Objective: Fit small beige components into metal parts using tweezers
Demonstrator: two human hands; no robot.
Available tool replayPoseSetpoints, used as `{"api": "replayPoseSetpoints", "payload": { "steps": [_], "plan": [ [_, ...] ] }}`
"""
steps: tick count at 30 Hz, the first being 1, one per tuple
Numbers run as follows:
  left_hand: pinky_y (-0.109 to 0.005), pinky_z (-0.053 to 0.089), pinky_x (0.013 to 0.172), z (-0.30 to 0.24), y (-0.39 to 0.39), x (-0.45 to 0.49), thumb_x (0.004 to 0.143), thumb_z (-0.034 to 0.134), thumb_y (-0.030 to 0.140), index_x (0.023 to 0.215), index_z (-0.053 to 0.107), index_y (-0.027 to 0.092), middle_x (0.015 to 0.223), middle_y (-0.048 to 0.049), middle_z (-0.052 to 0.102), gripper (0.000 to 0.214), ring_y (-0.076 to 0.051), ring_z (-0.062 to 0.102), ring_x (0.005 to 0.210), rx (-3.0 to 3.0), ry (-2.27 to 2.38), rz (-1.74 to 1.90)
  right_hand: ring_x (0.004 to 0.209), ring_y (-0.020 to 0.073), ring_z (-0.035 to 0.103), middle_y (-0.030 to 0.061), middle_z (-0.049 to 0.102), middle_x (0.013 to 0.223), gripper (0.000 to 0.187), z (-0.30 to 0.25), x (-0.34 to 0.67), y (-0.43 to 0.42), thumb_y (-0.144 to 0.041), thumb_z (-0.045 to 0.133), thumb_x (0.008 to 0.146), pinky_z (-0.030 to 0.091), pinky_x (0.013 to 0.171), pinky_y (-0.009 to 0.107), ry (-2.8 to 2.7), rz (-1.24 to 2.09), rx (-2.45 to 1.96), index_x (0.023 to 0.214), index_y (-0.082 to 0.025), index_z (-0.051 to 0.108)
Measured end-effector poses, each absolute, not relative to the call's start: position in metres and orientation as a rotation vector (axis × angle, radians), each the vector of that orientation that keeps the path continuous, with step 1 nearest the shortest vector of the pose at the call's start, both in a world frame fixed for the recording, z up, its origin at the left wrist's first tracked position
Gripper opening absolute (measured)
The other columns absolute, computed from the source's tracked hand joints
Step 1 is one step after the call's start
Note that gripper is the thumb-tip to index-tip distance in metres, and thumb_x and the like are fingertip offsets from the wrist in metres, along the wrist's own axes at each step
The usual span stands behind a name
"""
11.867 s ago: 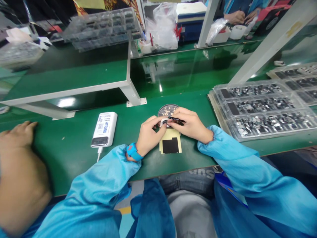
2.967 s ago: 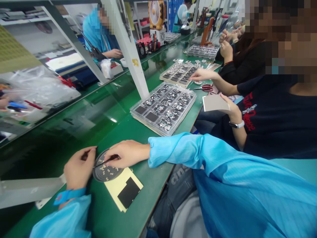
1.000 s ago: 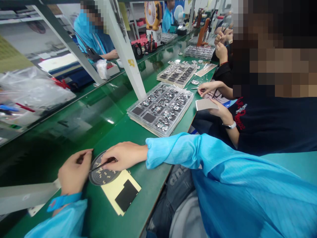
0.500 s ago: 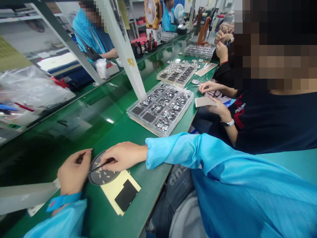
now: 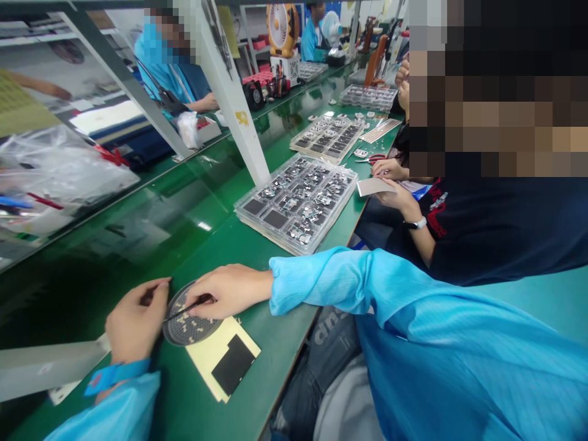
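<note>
My right hand (image 5: 225,291) is closed around dark tweezers (image 5: 188,307), their tips pointing left over a round grey dish (image 5: 184,334) with a gridded surface. Several small pale pieces (image 5: 189,324) lie scattered on the dish. Beside its left rim, my left hand (image 5: 136,318) has thumb and fingers pinched together; whatever sits between them is too small or hidden to make out. Partly under the dish lies a yellow sheet (image 5: 202,364) with a black cut-cornered patch (image 5: 233,365) on it.
A clear compartment tray (image 5: 296,202) of small metal parts stands ahead, with another tray (image 5: 327,136) behind it. A white post (image 5: 234,92) rises at the table's far side. On the right a co-worker's hand (image 5: 397,199) holds a pale card (image 5: 374,187).
My hands and the tweezers stay almost still at the dish. The co-worker on the right has shifted slightly left with the card, and red-handled scissors now show near their hand.
</note>
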State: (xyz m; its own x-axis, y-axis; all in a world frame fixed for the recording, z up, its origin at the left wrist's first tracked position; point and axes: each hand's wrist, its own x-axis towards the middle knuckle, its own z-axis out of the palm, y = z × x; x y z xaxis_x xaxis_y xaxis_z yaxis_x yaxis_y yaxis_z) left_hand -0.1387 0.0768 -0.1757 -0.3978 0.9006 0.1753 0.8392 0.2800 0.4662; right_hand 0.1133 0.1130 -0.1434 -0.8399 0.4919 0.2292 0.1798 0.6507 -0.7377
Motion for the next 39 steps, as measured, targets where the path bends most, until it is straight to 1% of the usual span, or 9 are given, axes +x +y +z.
{"api": "replayPoseSetpoints", "payload": {
  "steps": [7,12,16,20,28,34,39],
  "plan": [
    [-0.032,0.051,0.085,-0.177,0.076,-0.14,0.091,0.058,0.051,0.11,0.08,0.025,0.101,-0.0029,0.078,0.039,-0.021,0.068,0.09,1.66,2.41,0.769,0.098,0.0176,0.067,0.0022,0.077,0.114,0.025,-0.144,0.113,0.113,-0.035,0.058,0.1,0.043,0.078,0.027,-2.436,1.027,-0.51,0.115,-0.022,0.074],
    [-0.03,0.049,0.085,-0.173,0.075,-0.136,0.091,0.058,0.049,0.111,0.08,0.023,0.103,-0.003,0.078,0.039,-0.02,0.068,0.091,1.667,2.411,0.769,0.098,0.0163,0.067,0.0045,0.075,0.11,0.025,-0.143,0.113,0.112,-0.033,0.059,0.101,0.045,0.082,0.025,-2.428,0.997,-0.457,0.114,-0.018,0.074],
    [-0.029,0.049,0.082,-0.173,0.075,-0.134,0.091,0.059,0.048,0.11,0.081,0.023,0.099,-0.0028,0.077,0.038,-0.02,0.067,0.089,1.664,2.419,0.774,0.094,0.0139,0.065,0.0061,0.072,0.105,0.022,-0.144,0.111,0.113,-0.028,0.062,0.101,0.047,0.087,0.022,-2.396,0.994,-0.422,0.11,-0.014,0.075],
    [-0.029,0.049,0.08,-0.174,0.075,-0.136,0.091,0.059,0.049,0.111,0.08,0.024,0.098,-0.0028,0.076,0.038,-0.02,0.067,0.089,1.664,2.421,0.772,0.091,0.0141,0.064,0.007,0.071,0.104,0.024,-0.147,0.109,0.113,-0.027,0.063,0.1,0.048,0.087,0.023,-2.396,0.993,-0.424,0.113,-0.012,0.076],
    [-0.03,0.048,0.08,-0.175,0.075,-0.138,0.091,0.058,0.051,0.111,0.08,0.025,0.098,-0.0022,0.076,0.039,-0.02,0.067,0.09,1.662,2.41,0.769,0.091,0.015,0.063,0.0076,0.072,0.102,0.022,-0.149,0.108,0.114,-0.025,0.063,0.099,0.049,0.087,0.025,-2.393,0.989,-0.393,0.111,-0.011,0.075],
    [-0.031,0.048,0.081,-0.169,0.075,-0.131,0.089,0.058,0.05,0.109,0.08,0.024,0.095,-0.0027,0.075,0.04,-0.021,0.067,0.088,1.609,2.419,0.76,0.093,0.0149,0.064,0.007,0.072,0.105,0.02,-0.149,0.108,0.115,-0.025,0.066,0.097,0.049,0.087,0.024,-2.395,1.013,-0.43,0.11,-0.013,0.075],
    [-0.03,0.047,0.08,-0.163,0.074,-0.126,0.09,0.057,0.049,0.11,0.08,0.022,0.094,-0.0029,0.075,0.041,-0.02,0.066,0.087,1.596,2.43,0.735,0.093,0.016,0.064,0.0084,0.073,0.103,0.021,-0.15,0.109,0.115,-0.022,0.064,0.097,0.048,0.087,0.025,-2.392,1.012,-0.394,0.11,-0.01,0.075]
  ]
}}
